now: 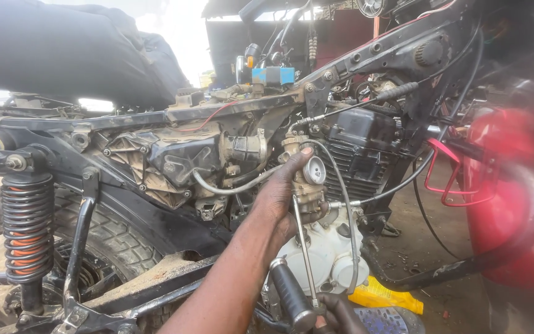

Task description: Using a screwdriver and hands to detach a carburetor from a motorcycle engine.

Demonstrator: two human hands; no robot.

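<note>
A stripped black steel motorcycle frame fills the picture from upper left to upper right, greasy and dust-caked, with a knobbly rubber rear tyre at lower left and a blurred glossy red fuel tank at the right edge. Left of centre stands a coiled black-and-orange rear shock spring. At centre, the finned black engine cylinder sits above a dirty white cast engine cover.

Your left hand is wrapped around the small brass-coloured metal carburettor at frame centre, thumb up by its round silver cap, just left of the cylinder. Your right hand, at the bottom edge, is closed on a long thin steel screwdriver whose shaft rises to the carburettor's underside.

You look to be working a fastening on the carburettor's lower body. The next move calls for keeping the tip seated squarely while the left hand steadies the body.
</note>
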